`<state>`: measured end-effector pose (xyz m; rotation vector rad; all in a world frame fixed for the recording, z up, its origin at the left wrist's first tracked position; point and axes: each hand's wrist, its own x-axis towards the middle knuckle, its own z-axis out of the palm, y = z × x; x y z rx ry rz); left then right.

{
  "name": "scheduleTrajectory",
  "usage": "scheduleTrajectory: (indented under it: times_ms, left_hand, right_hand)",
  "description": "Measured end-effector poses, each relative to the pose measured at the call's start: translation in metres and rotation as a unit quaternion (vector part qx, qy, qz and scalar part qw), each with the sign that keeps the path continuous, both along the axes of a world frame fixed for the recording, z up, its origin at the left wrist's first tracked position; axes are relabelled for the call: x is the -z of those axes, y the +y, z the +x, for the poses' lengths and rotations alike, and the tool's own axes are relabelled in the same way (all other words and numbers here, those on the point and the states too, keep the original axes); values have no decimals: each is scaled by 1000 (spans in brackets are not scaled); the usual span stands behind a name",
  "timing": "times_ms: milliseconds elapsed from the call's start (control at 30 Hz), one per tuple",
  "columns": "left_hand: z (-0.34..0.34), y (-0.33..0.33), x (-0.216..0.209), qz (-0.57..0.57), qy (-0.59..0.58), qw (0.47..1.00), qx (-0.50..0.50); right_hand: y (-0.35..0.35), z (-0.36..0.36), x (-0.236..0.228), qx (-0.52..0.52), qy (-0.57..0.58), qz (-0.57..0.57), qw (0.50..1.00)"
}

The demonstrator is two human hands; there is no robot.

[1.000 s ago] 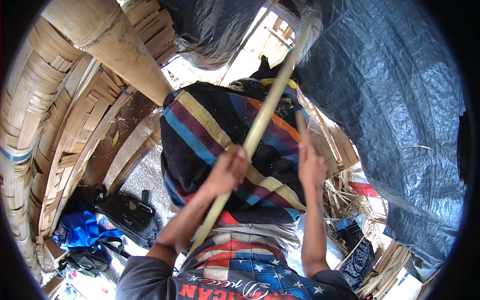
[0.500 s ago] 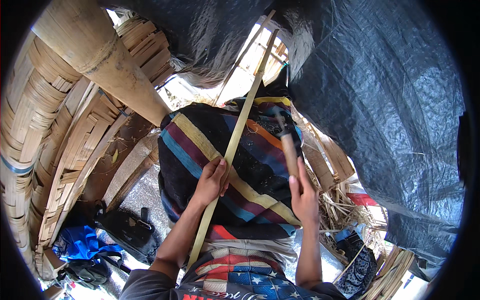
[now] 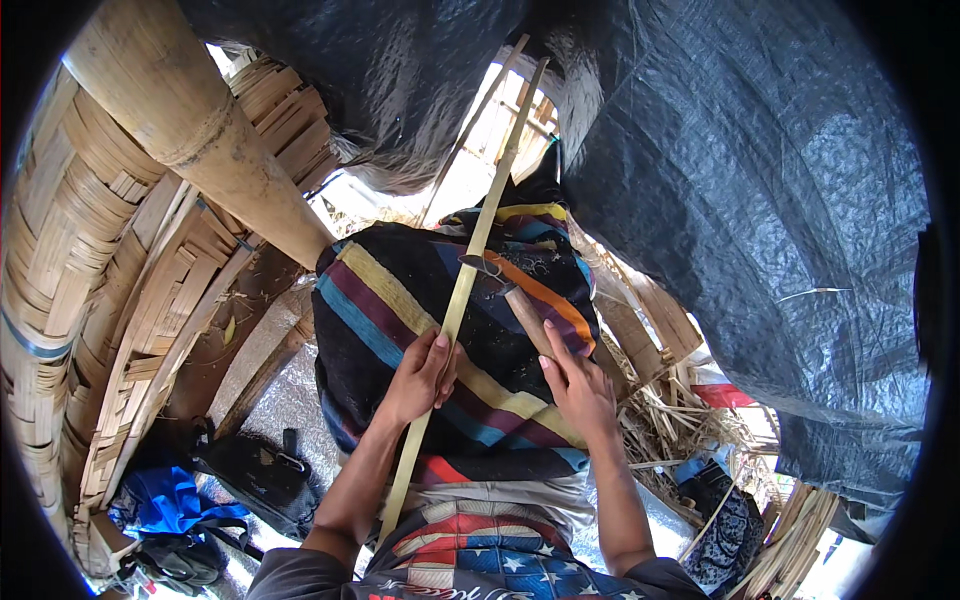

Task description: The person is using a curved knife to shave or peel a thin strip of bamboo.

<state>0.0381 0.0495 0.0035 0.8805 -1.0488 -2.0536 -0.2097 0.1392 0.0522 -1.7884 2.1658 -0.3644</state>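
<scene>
Pinching the strip in my closed left hand, I'm holding the knife in my loosely curled right hand, judging a shallow, steady cutting angle best.

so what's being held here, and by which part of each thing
The left grip holds the strip partway along its length, below the middle as seen; the right grip holds the tool by its wooden handle.

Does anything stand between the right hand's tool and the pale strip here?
Nothing visible does: the wooden-handled tool in the right hand has its curved blade overlapping the pale strip, beyond the left hand. Whether they touch is unclear.
</scene>
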Motion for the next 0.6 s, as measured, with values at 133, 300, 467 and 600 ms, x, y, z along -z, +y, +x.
scheduleTrajectory:
  times_ms: [133, 300, 467, 600]
  left_hand:
    - [-1, 2, 2, 7, 18, 1000, -6]
    - [-2, 1, 2, 16, 17, 1000, -13]
    - [-1, -4, 2, 31, 23, 999, -24]
    - [-8, 2, -6, 63, 4, 998, -14]
  right_hand:
    - [-4, -5, 8, -7, 18, -15, 1000]
    - [-7, -2, 18, -19, 66, -58, 996]
    - [-18, 5, 17, -11, 74, -49, 996]
    - [-30, 1, 24, 34, 55, -95, 993]
